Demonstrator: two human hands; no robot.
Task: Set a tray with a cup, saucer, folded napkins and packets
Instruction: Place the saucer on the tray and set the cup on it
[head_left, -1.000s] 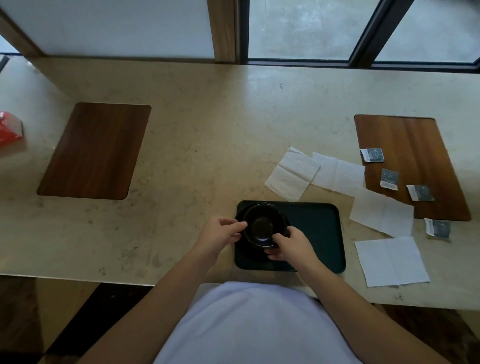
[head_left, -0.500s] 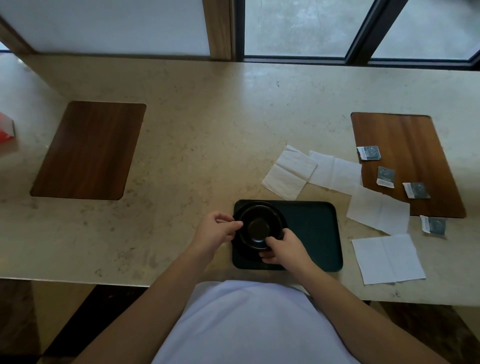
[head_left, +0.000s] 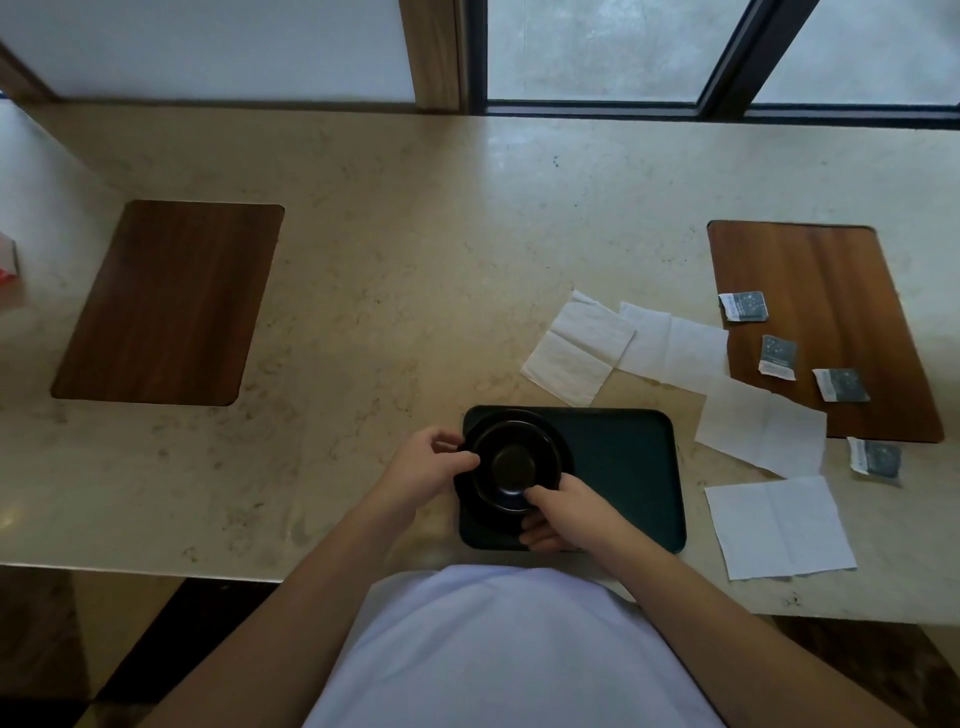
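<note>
A dark green tray (head_left: 623, 467) lies at the counter's near edge. On its left end stands a black cup (head_left: 514, 465) on a black saucer (head_left: 563, 441). My left hand (head_left: 426, 470) grips the cup's left side with curled fingers. My right hand (head_left: 563, 512) holds the cup's near rim, its fingers curled under toward the saucer. Several white napkins lie unfolded to the right: one (head_left: 576, 353) behind the tray, another (head_left: 779, 527) beside it. Several grey packets (head_left: 743, 306) lie on and near the right wooden mat.
A wooden mat (head_left: 831, 291) lies at the right and another (head_left: 166, 301) at the left. A red box (head_left: 8, 260) shows at the far left edge. Window frames run along the counter's back.
My right hand has slid from the cup's right side round to its near rim. The cup and my left hand stay in place.
</note>
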